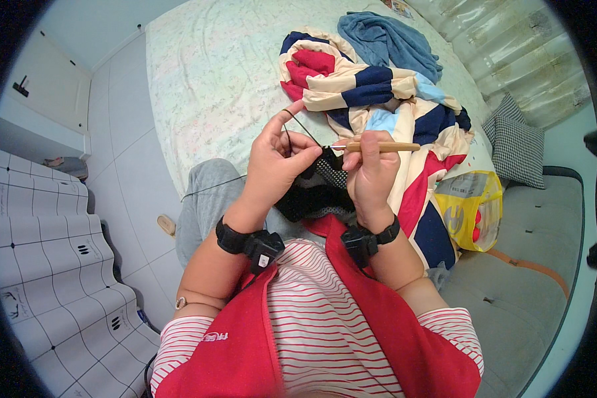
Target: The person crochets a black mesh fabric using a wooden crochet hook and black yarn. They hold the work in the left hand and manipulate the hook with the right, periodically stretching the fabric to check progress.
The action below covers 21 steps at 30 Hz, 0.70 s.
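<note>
My right hand (373, 174) grips a crochet hook (395, 147) with a tan handle, its metal shaft pointing left. The hook's tip meets the top edge of a black crocheted piece (334, 169) that has a light dotted section. With thumb and fingers my left hand (278, 154) pinches that edge beside the tip. Black yarn (304, 128) loops over its raised index finger and runs tautly down to the hook. More black fabric (316, 201) hangs below the hands at my lap, and what it joins there is partly hidden.
A bed (214, 74) with a floral sheet spreads ahead. On it lie a patchwork-coloured quilt (368, 94) and a blue blanket (388, 42). At right, a yellow plastic bag (470, 209) stands by a grey sofa (517, 298) with checked cushions (517, 144). A slipper (166, 225) is on the tiled floor.
</note>
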Available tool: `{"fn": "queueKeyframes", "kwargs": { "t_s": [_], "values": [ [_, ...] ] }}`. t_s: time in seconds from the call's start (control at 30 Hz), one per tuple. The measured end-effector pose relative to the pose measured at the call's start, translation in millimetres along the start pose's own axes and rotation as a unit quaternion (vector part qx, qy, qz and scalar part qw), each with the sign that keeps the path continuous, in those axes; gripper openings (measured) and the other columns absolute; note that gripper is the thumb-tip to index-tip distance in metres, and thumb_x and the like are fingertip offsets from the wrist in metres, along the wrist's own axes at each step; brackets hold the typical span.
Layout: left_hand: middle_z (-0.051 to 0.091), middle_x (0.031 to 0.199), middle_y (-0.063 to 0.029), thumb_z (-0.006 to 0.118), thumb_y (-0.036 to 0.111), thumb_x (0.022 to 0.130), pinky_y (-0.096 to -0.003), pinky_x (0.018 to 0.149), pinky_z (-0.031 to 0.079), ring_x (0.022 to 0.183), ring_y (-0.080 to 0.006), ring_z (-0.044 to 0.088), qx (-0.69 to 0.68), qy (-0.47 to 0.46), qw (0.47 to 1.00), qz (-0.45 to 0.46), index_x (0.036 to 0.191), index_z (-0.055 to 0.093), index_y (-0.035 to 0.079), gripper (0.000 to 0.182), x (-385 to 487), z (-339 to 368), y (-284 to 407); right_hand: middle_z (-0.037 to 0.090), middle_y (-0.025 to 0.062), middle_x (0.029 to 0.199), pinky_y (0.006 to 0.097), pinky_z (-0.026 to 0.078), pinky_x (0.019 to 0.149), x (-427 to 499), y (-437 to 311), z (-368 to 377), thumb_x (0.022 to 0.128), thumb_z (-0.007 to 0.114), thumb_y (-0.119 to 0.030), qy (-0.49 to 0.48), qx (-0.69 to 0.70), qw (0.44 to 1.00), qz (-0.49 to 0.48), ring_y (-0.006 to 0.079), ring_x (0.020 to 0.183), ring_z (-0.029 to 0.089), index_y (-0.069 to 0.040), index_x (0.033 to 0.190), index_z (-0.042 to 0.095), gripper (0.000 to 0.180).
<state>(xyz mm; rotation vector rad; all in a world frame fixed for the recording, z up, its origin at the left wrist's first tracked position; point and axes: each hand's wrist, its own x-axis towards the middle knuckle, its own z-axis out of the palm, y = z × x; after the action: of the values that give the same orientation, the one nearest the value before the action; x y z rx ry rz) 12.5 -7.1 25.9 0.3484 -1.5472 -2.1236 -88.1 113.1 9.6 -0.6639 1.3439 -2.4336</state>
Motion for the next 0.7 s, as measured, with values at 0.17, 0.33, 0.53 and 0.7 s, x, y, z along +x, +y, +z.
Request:
{"fn": "queueKeyframes", "kwargs": {
  "t_s": [0.17,0.33,0.53,0.7],
  "values": [
    [0.060,0.077,-0.0008,0.060,-0.003,0.078,-0.0173,0.061,0.043,0.067,-0.0037,0.053,0.085,0.010,0.995,0.043,0.135,0.038,-0.001,0.061,-1,2,-7,0.066,0.0128,0.072,0.0187,0.039,0.044,0,-6,-3,0.093,0.057,-0.017,-0.028,-0.125,0.991,-0.025,0.0059,0.046,0.048,-0.003,0.081,0.053,0.019],
    [0.059,0.075,0.0007,0.058,-0.003,0.078,-0.0166,0.059,0.041,0.065,-0.0027,0.051,0.141,-0.048,0.988,0.037,0.133,0.040,-0.002,0.058,0,-2,-10,0.065,0.0108,0.068,0.0174,0.035,0.042,6,-8,-11,0.092,0.058,-0.015,-0.039,-0.087,0.995,0.042,0.0053,0.043,0.045,-0.005,0.079,0.052,0.018],
    [0.060,0.079,-0.0017,0.061,-0.002,0.081,-0.0178,0.064,0.043,0.070,-0.0042,0.054,-0.037,-0.047,0.997,-0.046,0.137,0.034,-0.003,0.062,2,-4,-10,0.052,0.0030,0.055,0.0282,0.047,0.064,9,3,-16,0.096,0.051,-0.020,-0.077,0.139,0.971,0.181,0.0118,0.050,0.048,-0.009,0.081,0.051,0.019],
    [0.063,0.086,-0.0078,0.064,-0.003,0.078,-0.0229,0.074,0.047,0.079,-0.0114,0.059,-0.087,-0.031,0.995,-0.043,0.145,0.018,0.001,0.082,2,-3,-11,0.055,0.0042,0.065,0.0269,0.046,0.067,2,9,-13,0.095,0.053,-0.024,-0.016,0.152,0.976,0.158,0.0137,0.063,0.055,-0.006,0.093,0.054,0.018]
  ]
}}
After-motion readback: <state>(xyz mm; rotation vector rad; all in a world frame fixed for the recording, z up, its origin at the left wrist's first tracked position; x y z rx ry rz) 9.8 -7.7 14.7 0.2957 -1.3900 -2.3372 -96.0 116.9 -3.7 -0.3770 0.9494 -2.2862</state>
